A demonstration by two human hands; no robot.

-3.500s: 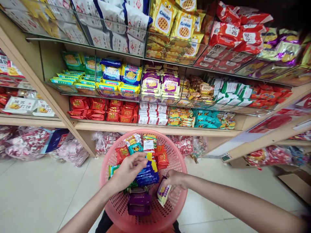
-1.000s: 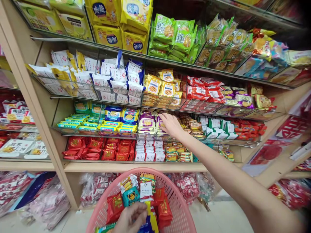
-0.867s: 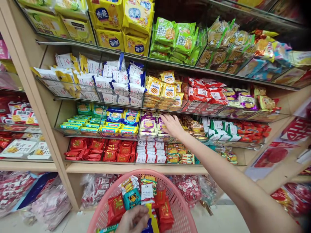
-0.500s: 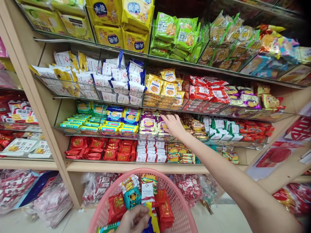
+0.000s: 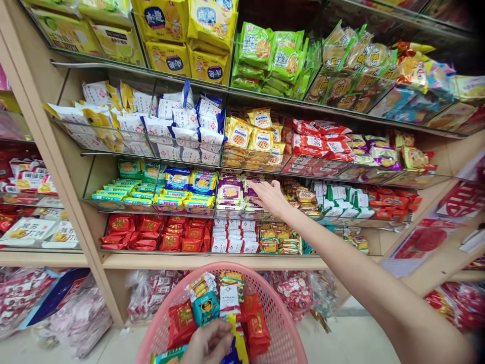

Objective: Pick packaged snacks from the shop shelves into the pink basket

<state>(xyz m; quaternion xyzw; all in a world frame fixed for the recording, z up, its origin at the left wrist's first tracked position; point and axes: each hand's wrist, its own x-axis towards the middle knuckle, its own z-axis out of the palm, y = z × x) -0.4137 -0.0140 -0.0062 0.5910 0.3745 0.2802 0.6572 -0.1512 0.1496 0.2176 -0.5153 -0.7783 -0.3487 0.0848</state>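
Note:
My right hand (image 5: pixel 270 196) reaches to a lower shelf, its fingers stretched out over the purple and cream snack packets (image 5: pixel 230 190). Nothing shows in its grasp, and the fingertips are partly lost against the wrappers. Below, my left hand (image 5: pixel 212 339) is inside the pink plastic basket (image 5: pixel 282 323), with its fingers curled in beside a yellow and blue packet (image 5: pixel 239 344). Whether it grips that packet is unclear. Around it in the basket lie red packets (image 5: pixel 182 321), a teal packet (image 5: pixel 205 307) and a white packet (image 5: pixel 229 297).
Glass dividers and front panels split the shelves into compartments. Yellow cookie packets (image 5: pixel 239 134) sit above my right hand, brown packets (image 5: pixel 305 196) beside it, and red packets (image 5: pixel 123 230) lower left. Plastic bags of snacks (image 5: pixel 151 296) lie under the wooden ledge (image 5: pixel 151 261).
My right hand's fingers have flattened and edged left over the purple packets. My left hand and the basket's contents look the same. The view has shifted slightly.

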